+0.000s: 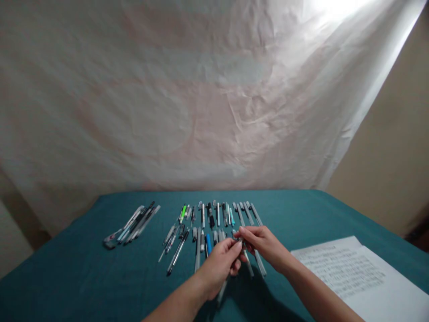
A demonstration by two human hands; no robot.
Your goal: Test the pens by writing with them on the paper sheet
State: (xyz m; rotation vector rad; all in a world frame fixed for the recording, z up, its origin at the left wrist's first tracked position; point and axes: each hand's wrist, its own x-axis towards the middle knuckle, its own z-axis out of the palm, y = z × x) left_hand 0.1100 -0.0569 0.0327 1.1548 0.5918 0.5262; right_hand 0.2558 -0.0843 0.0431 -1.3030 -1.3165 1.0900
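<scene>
My left hand (219,266) is closed around a pen, whose pale clear barrel (222,293) sticks out below the fist toward me. Close against it, my right hand (263,245) pinches at the pen's upper end; the fingers hide most of that end, so whether a cap is there I cannot make out. Under and beyond both hands lie rows of pens and caps. Near the left hand are a blue marker (208,244) and a clear pen (197,250). Two pale pens (259,263) stick out below the right hand.
A bundle of pens (136,226) lies apart at the left. A green highlighter (182,213) and a black marker (210,215) are in the back row. Handwritten paper sheets (355,273) rest at the right on the teal tablecloth (83,277). A pale sheet (214,98) hangs behind.
</scene>
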